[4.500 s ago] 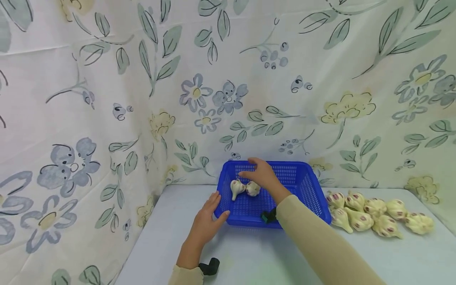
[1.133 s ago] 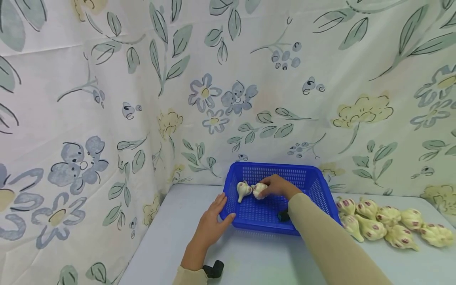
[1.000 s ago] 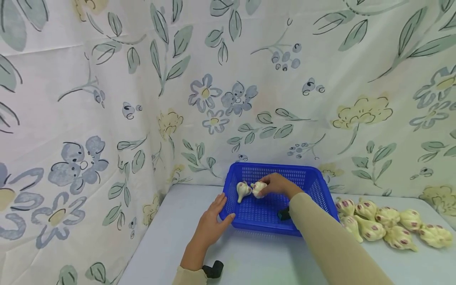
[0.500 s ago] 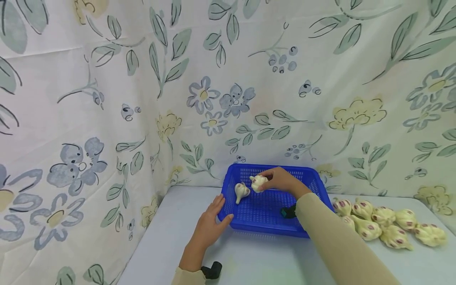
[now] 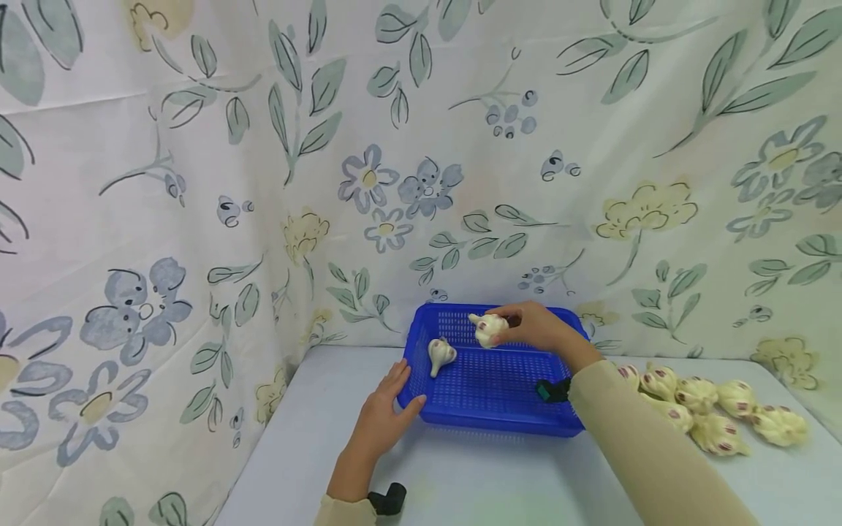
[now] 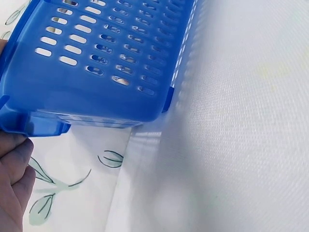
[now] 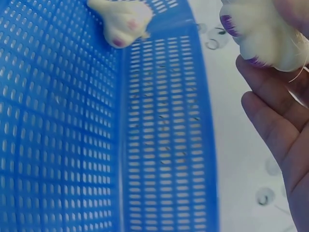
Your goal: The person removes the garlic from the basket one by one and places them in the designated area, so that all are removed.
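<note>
My right hand [image 5: 538, 329] pinches a garlic bulb [image 5: 488, 331] between thumb and fingers, raised above the blue plastic basket [image 5: 480, 383]. In the right wrist view that bulb [image 7: 265, 36] shows purple tips, and the basket's slotted wall is beside the hand. One other garlic bulb [image 5: 441, 354] lies inside the basket near its left wall, stem toward me. At the basket's front left, my left hand [image 5: 380, 416] rests against the rim with its fingers extended. The left wrist view shows only part of that hand [image 6: 12, 166], by the rim.
Several garlic bulbs [image 5: 713, 405] lie grouped on the white table [image 5: 473, 482], right of the basket. A floral cloth [image 5: 421, 146] hangs behind and along the left. Black wrist devices are strapped to both arms, the left one [image 5: 388, 499] over the table.
My right hand reached into the basket, took hold of the right-hand garlic bulb and lifted it up and rightward, away from the other bulb. My left hand stays at the basket's rim.
</note>
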`<state>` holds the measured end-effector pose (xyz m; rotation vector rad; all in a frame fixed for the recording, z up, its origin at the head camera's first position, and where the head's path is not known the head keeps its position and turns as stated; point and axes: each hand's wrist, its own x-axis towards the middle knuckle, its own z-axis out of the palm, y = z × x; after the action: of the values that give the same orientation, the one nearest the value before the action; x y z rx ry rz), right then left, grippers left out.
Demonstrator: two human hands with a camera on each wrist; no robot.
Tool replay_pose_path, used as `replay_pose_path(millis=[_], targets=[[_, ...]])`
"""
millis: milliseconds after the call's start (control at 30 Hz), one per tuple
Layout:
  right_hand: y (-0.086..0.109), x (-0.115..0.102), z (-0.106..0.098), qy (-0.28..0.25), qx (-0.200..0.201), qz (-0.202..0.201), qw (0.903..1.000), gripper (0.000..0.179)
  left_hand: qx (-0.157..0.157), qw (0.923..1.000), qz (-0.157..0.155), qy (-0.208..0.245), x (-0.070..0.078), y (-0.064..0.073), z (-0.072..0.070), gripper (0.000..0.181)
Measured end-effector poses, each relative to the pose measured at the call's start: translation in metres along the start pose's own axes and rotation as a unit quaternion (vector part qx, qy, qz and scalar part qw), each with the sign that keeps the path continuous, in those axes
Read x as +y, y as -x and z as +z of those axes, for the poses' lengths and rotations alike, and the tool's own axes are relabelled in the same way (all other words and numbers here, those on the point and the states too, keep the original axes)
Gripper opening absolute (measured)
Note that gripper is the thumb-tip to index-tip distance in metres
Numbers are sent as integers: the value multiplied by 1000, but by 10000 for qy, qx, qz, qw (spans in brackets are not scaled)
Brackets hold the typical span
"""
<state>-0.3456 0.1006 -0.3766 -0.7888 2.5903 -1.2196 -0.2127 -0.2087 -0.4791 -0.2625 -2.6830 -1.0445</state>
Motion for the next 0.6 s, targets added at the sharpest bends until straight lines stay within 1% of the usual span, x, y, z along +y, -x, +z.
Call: replay_pose_path(millis=[100, 233, 300, 400, 533, 600], targets=[[9, -1, -7, 71, 93, -57, 9999, 62, -4, 10000, 0, 8, -1, 0, -1, 74], [20, -1, -16, 329, 307, -126, 9989, 61, -7, 9999, 56, 111, -1, 0, -1, 74], [26, 1, -20, 371, 416, -150, 9983, 61, -27, 9999, 47, 152, -1, 1, -1, 74], [36, 4, -25, 256, 502, -159, 9983, 61, -49, 9999, 30, 141, 0, 1, -1, 74], [50, 8, -32, -41, 599, 6, 9982, 64, -43, 9999, 35, 111, 0, 1, 0, 74], [57, 10, -36, -3, 748, 119, 9971, 65, -26, 9999, 47, 120, -1, 1, 0, 74]])
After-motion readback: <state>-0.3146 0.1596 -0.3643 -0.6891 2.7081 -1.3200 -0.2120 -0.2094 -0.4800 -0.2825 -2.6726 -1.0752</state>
